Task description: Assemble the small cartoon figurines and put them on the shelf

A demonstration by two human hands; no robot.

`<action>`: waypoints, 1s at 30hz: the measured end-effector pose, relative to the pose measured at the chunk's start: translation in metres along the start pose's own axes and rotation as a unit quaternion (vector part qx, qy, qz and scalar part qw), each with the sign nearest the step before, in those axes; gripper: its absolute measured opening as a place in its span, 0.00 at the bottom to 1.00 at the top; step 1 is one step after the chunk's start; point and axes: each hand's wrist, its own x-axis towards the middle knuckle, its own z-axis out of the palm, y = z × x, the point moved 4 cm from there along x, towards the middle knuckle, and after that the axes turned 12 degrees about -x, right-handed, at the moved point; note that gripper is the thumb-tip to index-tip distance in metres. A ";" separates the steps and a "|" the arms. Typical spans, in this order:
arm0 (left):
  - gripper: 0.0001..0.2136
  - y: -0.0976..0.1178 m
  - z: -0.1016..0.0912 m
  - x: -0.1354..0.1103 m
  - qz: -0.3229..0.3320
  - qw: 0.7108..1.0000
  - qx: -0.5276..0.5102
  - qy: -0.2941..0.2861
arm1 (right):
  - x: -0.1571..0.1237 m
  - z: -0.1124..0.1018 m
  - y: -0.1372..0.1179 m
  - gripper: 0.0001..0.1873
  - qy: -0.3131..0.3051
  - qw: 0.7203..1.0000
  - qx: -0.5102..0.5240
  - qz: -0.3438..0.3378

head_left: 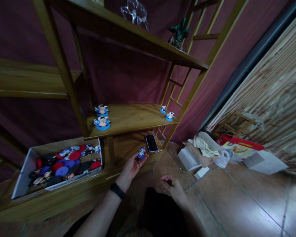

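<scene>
My left hand, with a black band on its wrist, grips a small figurine with purple hair and a purple round base. My right hand hangs over the floor, fingers loosely bent and apart, holding nothing I can see. On the shelf board behind the hands stand a pig figurine on a blue base and a similar pig figurine just behind it. At the board's right end are another pig figurine and a small pale figurine. A phone lies on the lower ledge, near the held figurine.
A cardboard box at left contains several figurines with red, purple and black bases. Above, a shelf bears a clear ornament and a green ornament. White boxes, a plastic bag and a red package lie on the floor.
</scene>
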 end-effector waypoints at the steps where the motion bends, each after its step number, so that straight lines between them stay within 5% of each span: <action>1: 0.10 -0.001 0.000 0.000 -0.002 1.000 0.001 0.002 | 0.009 0.008 -0.001 0.13 -0.025 0.999 0.038 0.021; 5: 0.11 -0.004 -0.003 0.002 -0.015 0.999 0.029 0.003 | 0.047 0.033 -0.013 0.17 -0.020 0.987 0.139 0.076; 10: 0.09 -0.009 -0.007 0.006 -0.001 0.997 0.075 0.001 | 0.075 0.058 -0.031 0.14 0.005 0.974 0.222 0.046; 19: 0.11 -0.019 -0.013 0.010 0.035 0.993 0.097 -0.051 | 0.078 0.087 -0.025 0.17 -0.031 0.969 0.244 -0.008; 30: 0.19 -0.025 -0.008 0.008 0.088 0.985 0.124 -0.077 | 0.076 0.089 -0.027 0.15 -0.049 0.970 0.234 -0.039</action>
